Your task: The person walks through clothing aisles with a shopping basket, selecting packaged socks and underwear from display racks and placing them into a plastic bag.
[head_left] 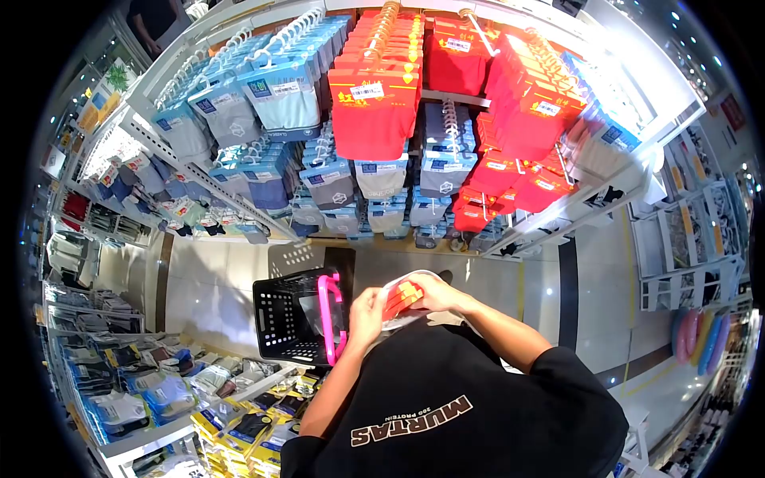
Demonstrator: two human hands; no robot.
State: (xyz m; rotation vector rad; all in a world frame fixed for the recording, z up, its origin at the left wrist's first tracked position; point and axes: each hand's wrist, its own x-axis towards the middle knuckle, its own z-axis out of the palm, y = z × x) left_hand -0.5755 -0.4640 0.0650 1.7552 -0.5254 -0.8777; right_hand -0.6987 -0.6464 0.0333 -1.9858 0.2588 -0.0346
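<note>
A white plastic bag [388,288] is held in front of my body, its mouth facing up. Inside it are red packs with orange-yellow card tops [401,299]. My left hand [366,314] is closed on the bag's left edge, fingers bent. At the right side, my right hand [434,292] curls over the bag's rim beside the packs; its fingertips are partly hidden. A black shopping basket [275,319] with a pink handle [327,319] stands left of my left hand, and something greyish and translucent lies inside it.
Ahead, a rack holds hanging red packs [374,119] and blue-carded grey packs [279,92]. Low shelves at left carry packaged goods [163,394] and yellow-edged packs [247,430]. Colourful rings [701,342] hang at right. Pale tiled floor [542,295] lies between the displays.
</note>
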